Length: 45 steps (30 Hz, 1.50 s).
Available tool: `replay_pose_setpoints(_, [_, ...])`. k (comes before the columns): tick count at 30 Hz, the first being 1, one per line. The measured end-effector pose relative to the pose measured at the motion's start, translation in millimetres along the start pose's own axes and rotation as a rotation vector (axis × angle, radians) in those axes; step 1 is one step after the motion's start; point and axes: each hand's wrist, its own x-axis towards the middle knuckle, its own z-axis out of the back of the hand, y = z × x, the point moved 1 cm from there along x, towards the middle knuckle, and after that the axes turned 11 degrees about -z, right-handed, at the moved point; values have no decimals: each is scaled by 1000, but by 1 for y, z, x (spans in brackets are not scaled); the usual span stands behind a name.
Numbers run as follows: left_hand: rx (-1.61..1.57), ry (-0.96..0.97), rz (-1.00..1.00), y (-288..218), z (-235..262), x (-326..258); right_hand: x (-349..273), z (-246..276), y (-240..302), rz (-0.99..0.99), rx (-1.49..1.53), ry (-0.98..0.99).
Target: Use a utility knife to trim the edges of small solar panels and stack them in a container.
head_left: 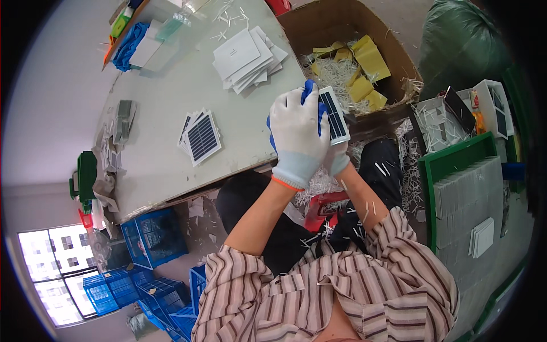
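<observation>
Both my hands meet over the table's right edge, around a small solar panel (335, 117) with dark cells and a white frame. My left hand (299, 125), in a white glove with blue-coated fingers, is closed with bent fingertips at the panel's left edge. My right hand (338, 156), gloved too, grips the panel from below near its lower end; its fingers are mostly hidden behind the panel and the left hand. A few similar panels (203, 138) lie fanned on the table to the left. Farther back is a stack of white panels (245, 57), their plain sides up.
Past my hands stands a cardboard box (393, 108) holding white strips and yellow pieces. To the right, a green-edged crate (426, 188) holds rows of thin white pieces. Blue crates (154, 236) stand at lower left. The pale table (159, 85) has white strips at its far end.
</observation>
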Motion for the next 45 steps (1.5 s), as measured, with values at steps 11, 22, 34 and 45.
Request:
replay_pose_setpoints(11, [-170,9,-26,7,11,0,11,-1,43,-306,273,375])
replay_pose_setpoints(22, [-159,-111,31,-5,-4,-8,-44,4,85,109,-603,242])
replay_pose_setpoints(34, [-65,-147,60,-7,-6,-7,-53,-9,96,90,-619,56])
replay_pose_setpoints(45, [-70,-153,96,-5,-8,-3,-111,-3,65,-9,-746,285])
